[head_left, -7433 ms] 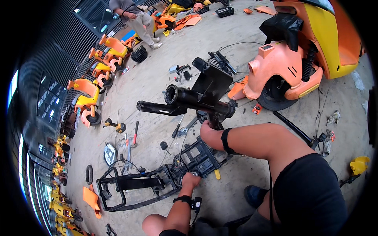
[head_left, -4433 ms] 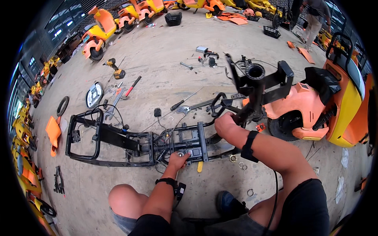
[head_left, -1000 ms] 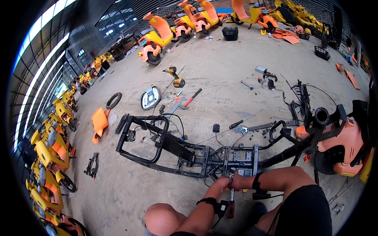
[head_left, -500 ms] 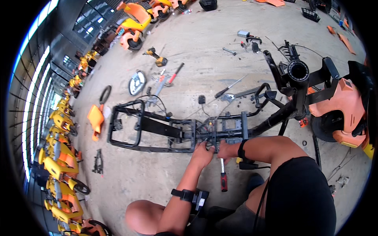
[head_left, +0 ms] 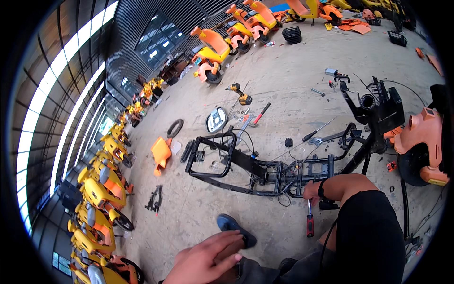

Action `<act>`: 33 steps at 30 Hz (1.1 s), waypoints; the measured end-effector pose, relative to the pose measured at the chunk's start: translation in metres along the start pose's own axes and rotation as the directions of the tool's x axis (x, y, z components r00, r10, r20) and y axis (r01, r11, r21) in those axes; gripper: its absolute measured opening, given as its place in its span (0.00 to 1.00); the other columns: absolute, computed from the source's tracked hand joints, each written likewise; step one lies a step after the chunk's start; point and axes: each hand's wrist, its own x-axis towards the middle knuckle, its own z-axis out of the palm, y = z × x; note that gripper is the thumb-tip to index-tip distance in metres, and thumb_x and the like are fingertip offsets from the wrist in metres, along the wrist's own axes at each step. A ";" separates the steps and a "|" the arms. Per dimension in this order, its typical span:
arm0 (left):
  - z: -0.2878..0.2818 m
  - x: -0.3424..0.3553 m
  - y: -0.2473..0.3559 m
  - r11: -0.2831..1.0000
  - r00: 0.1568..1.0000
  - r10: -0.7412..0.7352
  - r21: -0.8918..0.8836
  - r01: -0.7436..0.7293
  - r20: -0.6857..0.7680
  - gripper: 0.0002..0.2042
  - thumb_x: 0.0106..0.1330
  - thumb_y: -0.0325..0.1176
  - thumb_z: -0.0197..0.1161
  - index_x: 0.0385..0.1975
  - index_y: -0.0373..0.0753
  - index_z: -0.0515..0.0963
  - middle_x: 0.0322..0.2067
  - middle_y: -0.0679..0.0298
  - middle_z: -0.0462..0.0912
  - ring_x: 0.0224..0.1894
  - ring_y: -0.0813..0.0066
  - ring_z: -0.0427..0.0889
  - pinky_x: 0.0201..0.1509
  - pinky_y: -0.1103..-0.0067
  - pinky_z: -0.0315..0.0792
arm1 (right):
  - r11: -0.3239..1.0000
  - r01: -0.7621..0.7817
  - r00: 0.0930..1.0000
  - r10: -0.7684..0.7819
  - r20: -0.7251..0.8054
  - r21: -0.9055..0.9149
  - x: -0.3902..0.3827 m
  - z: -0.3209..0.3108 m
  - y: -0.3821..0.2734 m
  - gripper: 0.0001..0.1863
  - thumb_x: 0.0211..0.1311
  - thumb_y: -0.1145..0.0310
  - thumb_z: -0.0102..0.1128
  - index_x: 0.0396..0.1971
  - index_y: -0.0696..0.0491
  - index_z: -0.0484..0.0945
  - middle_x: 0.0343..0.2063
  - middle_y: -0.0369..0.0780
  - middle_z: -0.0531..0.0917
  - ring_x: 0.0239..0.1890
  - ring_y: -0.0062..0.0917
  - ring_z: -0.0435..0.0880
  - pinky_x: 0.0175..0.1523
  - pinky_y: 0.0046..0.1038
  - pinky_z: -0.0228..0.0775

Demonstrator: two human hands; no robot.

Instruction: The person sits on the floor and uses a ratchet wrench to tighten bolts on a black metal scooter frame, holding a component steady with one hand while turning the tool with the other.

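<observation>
A black scooter frame [head_left: 249, 163] lies on the concrete floor in front of me, its steering column end at the right. At its near rail my right hand [head_left: 310, 190] is closed around the upper end of a ratchet wrench [head_left: 309, 225]. The wrench's red and black handle points down toward me; its head is hidden by the hand. Loose cables [head_left: 285, 189] hang at the rail just left of that hand. My left hand [head_left: 208, 258] is off the frame, low and close, over my leg, fingers stretched out with nothing in them.
Beyond the frame lie a cordless drill [head_left: 241, 94], a red-handled hammer [head_left: 263, 112] and a screwdriver [head_left: 318, 130]. An orange panel [head_left: 161, 152] and a black ring [head_left: 175, 128] lie left. An orange scooter body [head_left: 418, 142] stands right. Yellow scooters [head_left: 99, 189] line the left side.
My left hand has come off the frame and moved back toward me, its fingers straightened. The right hand stays with the wrench at the rail. The view has tilted up and swung left.
</observation>
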 end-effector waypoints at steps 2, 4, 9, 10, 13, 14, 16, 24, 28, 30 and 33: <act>0.013 0.034 -0.036 0.997 0.998 0.046 0.062 -0.049 0.035 0.21 0.66 0.39 0.61 0.55 0.33 0.74 0.54 0.51 0.76 0.56 0.52 0.76 0.61 0.69 0.70 | 0.961 -0.191 0.982 0.186 0.041 0.202 -0.030 0.014 0.013 0.12 0.55 0.66 0.64 0.34 0.56 0.73 0.26 0.38 0.85 0.29 0.33 0.87 0.31 0.47 0.73; 0.018 0.063 -0.056 0.965 0.985 0.132 0.240 -0.102 -0.111 0.20 0.66 0.39 0.61 0.53 0.33 0.75 0.52 0.50 0.78 0.54 0.50 0.77 0.58 0.66 0.71 | 0.799 -0.339 0.928 0.372 0.034 0.497 -0.038 0.009 0.004 0.14 0.56 0.67 0.63 0.36 0.57 0.70 0.26 0.39 0.84 0.29 0.34 0.87 0.30 0.47 0.74; 0.047 0.165 -0.143 0.981 0.990 0.017 0.191 0.010 -0.137 0.20 0.65 0.41 0.60 0.51 0.34 0.75 0.46 0.49 0.80 0.51 0.50 0.78 0.53 0.64 0.73 | 0.048 -0.360 0.692 0.683 0.233 0.932 -0.032 0.019 -0.012 0.20 0.57 0.67 0.63 0.41 0.61 0.63 0.27 0.43 0.83 0.28 0.36 0.86 0.27 0.46 0.77; 0.056 0.176 -0.156 0.955 0.987 0.002 0.293 0.045 -0.159 0.20 0.65 0.41 0.61 0.52 0.34 0.75 0.45 0.49 0.81 0.50 0.51 0.78 0.52 0.63 0.73 | -0.055 -0.336 0.639 0.720 0.270 0.940 -0.026 0.021 -0.015 0.22 0.58 0.67 0.63 0.42 0.62 0.62 0.27 0.43 0.83 0.27 0.36 0.86 0.27 0.46 0.77; 0.048 0.165 -0.198 0.976 0.983 0.114 0.168 -0.137 0.141 0.22 0.65 0.43 0.61 0.55 0.36 0.74 0.45 0.51 0.82 0.48 0.54 0.81 0.51 0.67 0.75 | -0.196 -0.303 0.512 0.792 0.333 0.933 -0.001 0.015 -0.025 0.26 0.58 0.67 0.62 0.45 0.64 0.57 0.28 0.46 0.82 0.27 0.38 0.86 0.25 0.45 0.79; 0.036 0.157 -0.207 0.988 0.948 0.127 -0.118 -0.097 0.290 0.23 0.66 0.44 0.61 0.55 0.37 0.74 0.46 0.51 0.82 0.48 0.55 0.81 0.51 0.69 0.75 | -0.183 -0.303 0.506 0.800 0.321 0.935 0.014 0.005 -0.030 0.27 0.59 0.67 0.62 0.46 0.65 0.56 0.28 0.46 0.82 0.26 0.38 0.86 0.25 0.45 0.80; 0.010 0.146 -0.192 0.957 0.848 -0.081 -0.197 0.213 0.523 0.24 0.67 0.46 0.60 0.56 0.36 0.73 0.48 0.51 0.82 0.49 0.55 0.81 0.53 0.70 0.74 | -0.106 -0.306 0.580 0.767 0.274 0.946 -0.001 -0.027 -0.040 0.26 0.57 0.68 0.64 0.44 0.60 0.56 0.30 0.50 0.80 0.27 0.37 0.87 0.26 0.38 0.83; 0.032 0.131 -0.188 0.860 0.842 0.404 -0.463 -0.216 0.358 0.19 0.69 0.43 0.56 0.50 0.34 0.71 0.33 0.50 0.83 0.38 0.48 0.81 0.41 0.61 0.75 | 0.157 -0.488 0.510 0.849 0.135 0.859 -0.020 -0.013 -0.032 0.24 0.56 0.72 0.59 0.44 0.64 0.55 0.25 0.52 0.83 0.20 0.38 0.86 0.24 0.35 0.80; 0.050 0.106 -0.192 0.910 0.825 0.383 -0.323 -0.259 0.416 0.15 0.69 0.42 0.55 0.40 0.33 0.70 0.24 0.50 0.79 0.31 0.45 0.80 0.35 0.59 0.74 | 0.471 -0.539 0.660 0.752 0.002 0.698 -0.020 -0.028 -0.033 0.24 0.54 0.70 0.60 0.45 0.61 0.59 0.27 0.53 0.83 0.28 0.43 0.85 0.37 0.39 0.78; 0.050 0.107 -0.193 0.932 0.747 0.351 -0.284 -0.223 0.565 0.15 0.69 0.42 0.55 0.39 0.33 0.70 0.23 0.50 0.79 0.30 0.45 0.80 0.34 0.59 0.73 | 0.597 -0.562 0.714 0.699 -0.027 0.573 -0.023 -0.024 -0.024 0.26 0.53 0.68 0.60 0.48 0.59 0.60 0.28 0.54 0.83 0.37 0.49 0.84 0.45 0.43 0.75; 0.040 0.102 -0.194 0.963 0.789 0.243 -0.235 -0.129 0.564 0.14 0.69 0.41 0.55 0.38 0.34 0.70 0.23 0.52 0.79 0.30 0.47 0.80 0.35 0.61 0.74 | 0.789 -0.424 0.859 0.506 -0.080 0.445 -0.024 -0.027 -0.005 0.26 0.52 0.68 0.61 0.49 0.58 0.60 0.28 0.55 0.82 0.35 0.52 0.82 0.43 0.45 0.74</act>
